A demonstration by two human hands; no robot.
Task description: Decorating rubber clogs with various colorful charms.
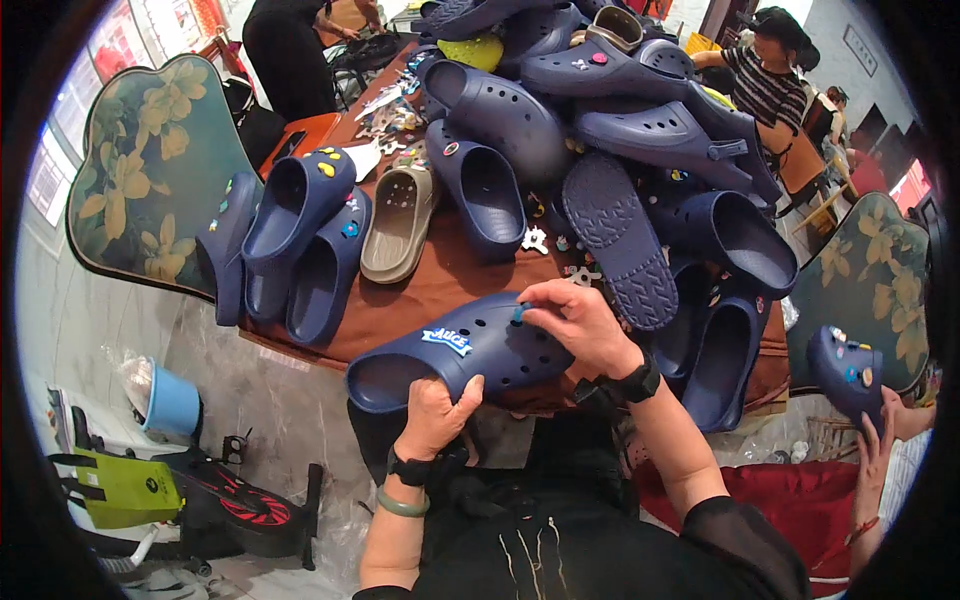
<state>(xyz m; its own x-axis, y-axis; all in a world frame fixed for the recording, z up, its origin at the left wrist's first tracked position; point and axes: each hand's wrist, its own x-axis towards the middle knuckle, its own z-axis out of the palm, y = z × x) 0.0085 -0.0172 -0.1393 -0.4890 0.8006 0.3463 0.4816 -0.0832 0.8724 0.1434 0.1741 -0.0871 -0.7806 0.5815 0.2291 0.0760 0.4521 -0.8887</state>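
Observation:
A navy foam clog [455, 352] with vent holes and a blue-and-white lettered charm lies on its side at the near edge of the brown table [430, 285]. My left hand [436, 412] grips its lower rim from underneath. My right hand [572, 322] rests on the clog's top, thumb and forefinger pinching a small blue charm [519, 314] against one of the holes. Both wrists carry dark bands; the left also wears a green bangle.
A big heap of navy clogs [610, 130] covers the table's far and right side. A beige clog [398, 222] and loose charms [392, 118] lie behind. Floral chair backs [150, 170] flank the table. Another person's hand holds a clog [848, 368] at right.

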